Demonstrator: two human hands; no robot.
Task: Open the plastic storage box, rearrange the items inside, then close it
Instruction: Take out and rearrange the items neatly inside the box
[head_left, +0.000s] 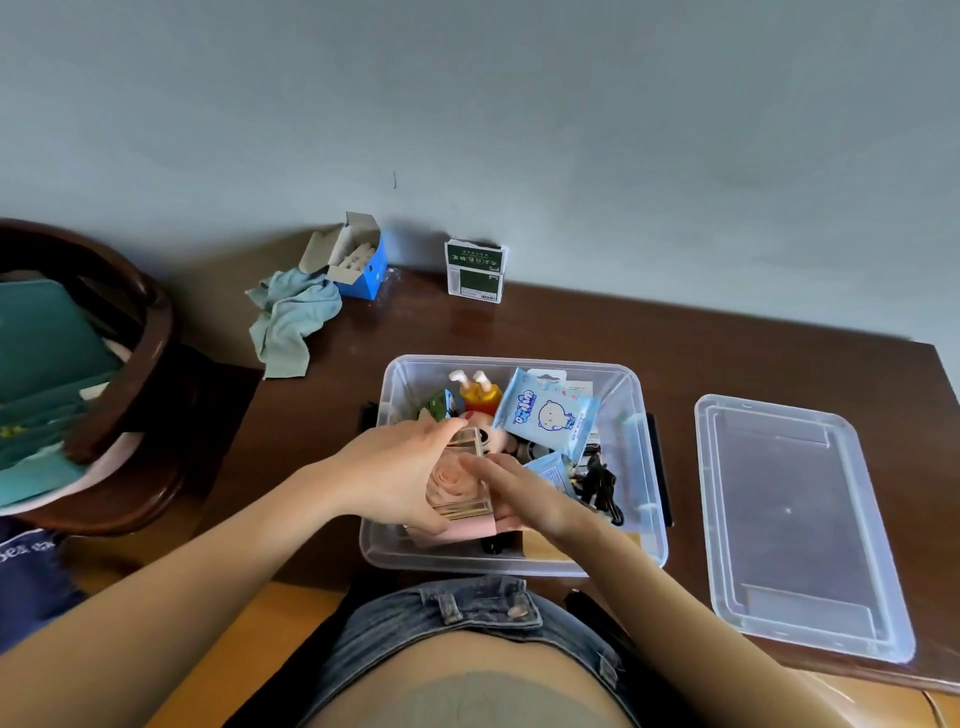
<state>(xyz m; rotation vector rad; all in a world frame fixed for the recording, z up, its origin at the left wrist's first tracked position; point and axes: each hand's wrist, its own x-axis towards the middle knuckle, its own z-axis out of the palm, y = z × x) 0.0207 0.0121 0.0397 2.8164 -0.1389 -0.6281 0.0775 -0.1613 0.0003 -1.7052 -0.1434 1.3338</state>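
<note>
**Hands close on rose case inside open box**

A clear plastic box (644, 467) sits open on a dark wooden desk (571, 322), its lid (795, 525) lying flat just right of it. Inside the box, at its near left, both hands hold a clear case with a pink rose (460, 483): the left hand (400, 470) curls over its top and side, the right hand (519, 493) cups it from the right, fingers bent against it. Behind the case lie a blue wipes pack (545, 415) printed with a cartoon face, a yellow toy (480, 392) and a tangle of black items (600, 486); the pack's lettering is unreadable. Beyond the box stand a green-and-white carton (475, 270) and an open blue carton (358, 260). A pale cloth (291, 322) lies to its far left.
</note>
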